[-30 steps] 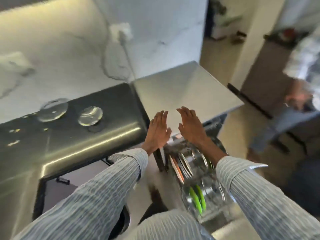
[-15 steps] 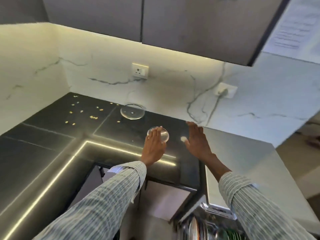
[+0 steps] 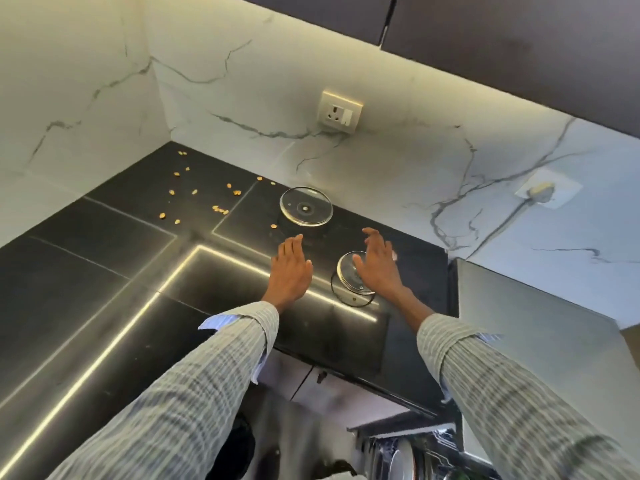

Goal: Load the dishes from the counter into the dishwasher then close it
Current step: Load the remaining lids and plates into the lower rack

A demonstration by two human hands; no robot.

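Two round glass lids lie on the black counter (image 3: 104, 271). The larger lid (image 3: 306, 206) sits near the marble back wall. The smaller lid (image 3: 346, 275) lies nearer the counter's front, partly under my right hand (image 3: 375, 265), which hovers over it with fingers straight. My left hand (image 3: 291, 268) is open too, fingers extended, between the two lids and just short of the larger one. Whether either hand touches a lid is unclear. The dishwasher rack (image 3: 408, 459) with plates shows at the bottom edge.
Small yellow crumbs (image 3: 194, 199) are scattered on the counter's back left. A steel surface (image 3: 540, 341) adjoins the counter on the right. Wall sockets (image 3: 341, 111) sit on the marble backsplash, dark cabinets hang above.
The view has swung up from the dishwasher to the counter. Both hands moved forward over the counter; the right hand shifted from beside the small lid to over it.
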